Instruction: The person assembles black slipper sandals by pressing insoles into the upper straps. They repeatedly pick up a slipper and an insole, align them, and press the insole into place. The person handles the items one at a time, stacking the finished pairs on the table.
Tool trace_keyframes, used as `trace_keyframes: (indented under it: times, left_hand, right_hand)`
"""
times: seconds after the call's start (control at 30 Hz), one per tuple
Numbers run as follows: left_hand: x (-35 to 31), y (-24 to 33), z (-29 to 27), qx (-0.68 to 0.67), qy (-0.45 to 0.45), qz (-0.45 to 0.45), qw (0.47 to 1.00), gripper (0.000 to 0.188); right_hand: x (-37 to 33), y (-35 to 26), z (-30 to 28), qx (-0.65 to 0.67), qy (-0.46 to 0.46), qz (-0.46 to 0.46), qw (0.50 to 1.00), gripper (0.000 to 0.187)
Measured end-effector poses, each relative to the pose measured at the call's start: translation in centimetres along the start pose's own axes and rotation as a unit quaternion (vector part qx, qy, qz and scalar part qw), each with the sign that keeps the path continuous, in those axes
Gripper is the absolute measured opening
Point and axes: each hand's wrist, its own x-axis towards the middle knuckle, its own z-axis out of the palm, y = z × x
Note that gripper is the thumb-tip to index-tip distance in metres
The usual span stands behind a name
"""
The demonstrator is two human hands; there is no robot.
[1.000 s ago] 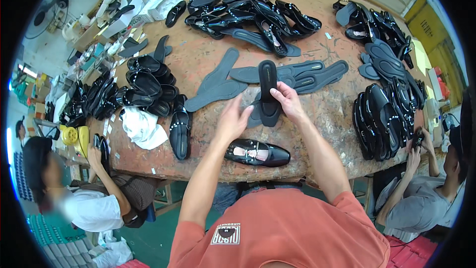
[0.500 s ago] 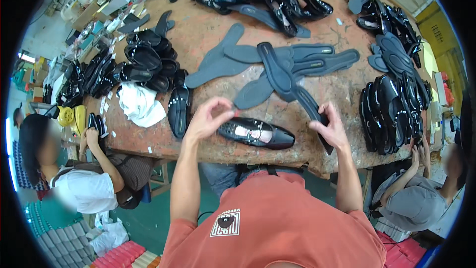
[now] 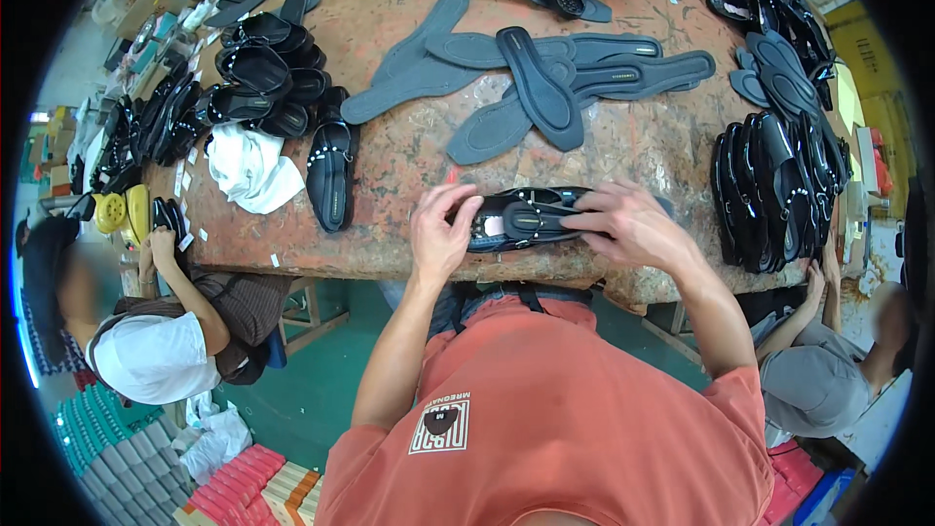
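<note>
Black flat shoe (image 3: 526,219), judged light and pliable, gripped at heel by left hand (image 3: 440,234), right hand (image 3: 633,226) pinching its opening.

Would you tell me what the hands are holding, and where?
A black shoe: left hand at one end, right hand over the other end.

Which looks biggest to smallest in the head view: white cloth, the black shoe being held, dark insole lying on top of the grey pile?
1. White cloth, broadest patch.
2. and 3. Dark insole and black shoe: near-equal length. The shoe is partly covered by the left hand and right hand, and closer to the camera, so no firm ranking.
</note>
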Motion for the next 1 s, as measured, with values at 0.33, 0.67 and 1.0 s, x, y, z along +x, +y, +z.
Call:
trace_keyframes:
  times: [0.33,0.67,1.0]
  left_hand:
    - [-4.7,-1.9,-4.3,-0.207,-0.071,-0.244,0.945,0.031]
    - [-4.2,-0.9,-4.0,-0.164,-0.077,-0.27,0.946,0.038]
    - [-1.6,1.2,-4.9,0.032,-0.135,-0.125,0.982,0.038]
  right_hand:
    - [5.6,-1.5,5.1,0.06,-0.008,-0.058,0.997,0.033]
    - [6.3,-2.7,5.8,-0.024,-0.023,-0.056,0.998,0.019]
    - [6.8,-2.4,6.4,-0.044,-0.033,-0.059,0.997,0.029]
